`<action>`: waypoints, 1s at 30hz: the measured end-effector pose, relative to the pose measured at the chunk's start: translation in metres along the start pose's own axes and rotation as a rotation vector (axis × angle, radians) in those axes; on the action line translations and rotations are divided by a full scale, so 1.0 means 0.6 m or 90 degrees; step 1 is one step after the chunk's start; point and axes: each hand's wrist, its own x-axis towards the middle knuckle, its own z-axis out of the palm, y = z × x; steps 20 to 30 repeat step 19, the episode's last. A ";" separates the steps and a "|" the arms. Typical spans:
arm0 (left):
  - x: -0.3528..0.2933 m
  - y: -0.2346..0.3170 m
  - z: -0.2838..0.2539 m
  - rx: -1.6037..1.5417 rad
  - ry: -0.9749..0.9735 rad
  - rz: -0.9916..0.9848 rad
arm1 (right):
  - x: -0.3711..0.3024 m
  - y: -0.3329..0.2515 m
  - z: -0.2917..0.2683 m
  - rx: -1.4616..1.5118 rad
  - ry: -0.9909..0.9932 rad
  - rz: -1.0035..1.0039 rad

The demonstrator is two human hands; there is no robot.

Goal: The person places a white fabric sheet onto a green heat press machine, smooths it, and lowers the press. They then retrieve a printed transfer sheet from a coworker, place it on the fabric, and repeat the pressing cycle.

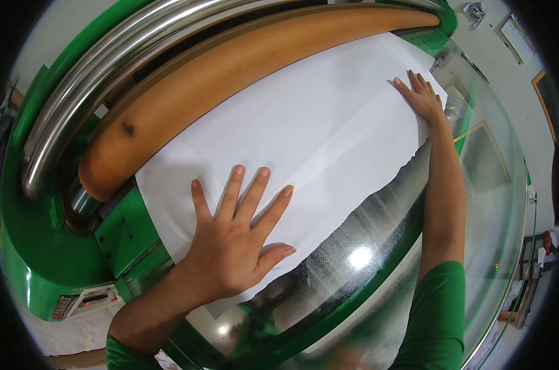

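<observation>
A large white sheet (pixel 316 142) lies across the machine's shiny bed, its far edge against an orange-brown padded roller (pixel 230 86). My left hand (pixel 233 237) rests on the sheet's near left part, fingers spread and nothing held. Farther off, my right hand (pixel 424 98) lies at the right end of the sheet, fingers spread toward the roller side. Faint creases run through the sheet between the hands. The sheet's near edge is wavy, and past it the wet-looking metal surface (pixel 338 246) shows, with a bright light reflected in it.
Polished metal bars (pixel 82 111) curve behind the roller inside a green machine frame (pixel 29 240). A control panel (pixel 91 302) with red lights sits at lower left. On the right, a clear panel (pixel 492 179) bounds the bed, with a shelf of items (pixel 529 277) beyond.
</observation>
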 end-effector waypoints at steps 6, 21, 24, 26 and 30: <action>-0.003 -0.004 -0.003 -0.010 -0.007 -0.001 | -0.001 -0.010 -0.004 -0.021 -0.001 0.005; 0.005 -0.001 -0.005 -0.011 -0.029 -0.021 | -0.006 -0.014 -0.005 0.002 0.008 -0.008; 0.005 -0.001 -0.005 -0.011 -0.029 -0.021 | -0.006 -0.014 -0.005 0.002 0.008 -0.008; 0.005 -0.001 -0.005 -0.011 -0.029 -0.021 | -0.006 -0.014 -0.005 0.002 0.008 -0.008; 0.005 -0.001 -0.005 -0.011 -0.029 -0.021 | -0.006 -0.014 -0.005 0.002 0.008 -0.008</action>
